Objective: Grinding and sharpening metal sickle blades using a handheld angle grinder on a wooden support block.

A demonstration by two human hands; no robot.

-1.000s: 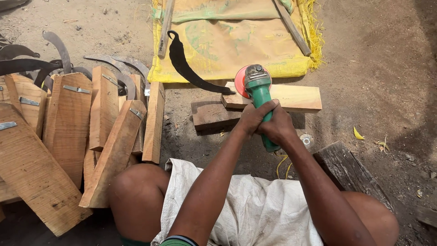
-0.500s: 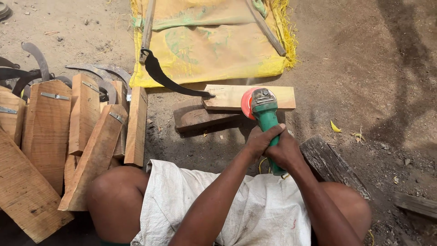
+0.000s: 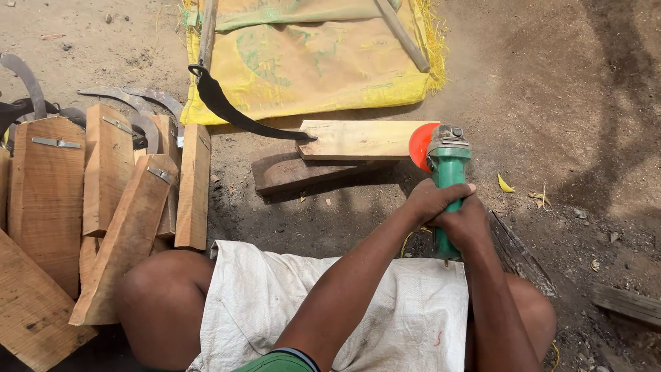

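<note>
— Where is the grinder?

— The green angle grinder [image 3: 447, 180] sits right of centre in the frame, its body pointing up the picture, with the orange disc [image 3: 421, 146] at its head touching the right end of a pale wooden plank [image 3: 361, 140].

— Who holds it?

— Both hands. The left hand [image 3: 432, 201] and the right hand [image 3: 463, 222] are wrapped one beside the other round the green body, each grip closed tight on the tool.

— And the plank?

— It lies flat across a darker wood block [image 3: 303, 172] on the dirt ground [image 3: 564, 96]. A dark curved blade [image 3: 237, 114] runs from the plank's left end up toward the upper left.

— What lies around it?

— Above, a yellow woven sack [image 3: 310, 62] spread on the ground, with a stick [image 3: 403, 34] lying on it. At the left of the frame, a heap of wooden boards [image 3: 103, 193] with curved metal blades [image 3: 131, 100] behind them. At the bottom, a white sack cloth [image 3: 330, 310] covers the person's lap.
</note>
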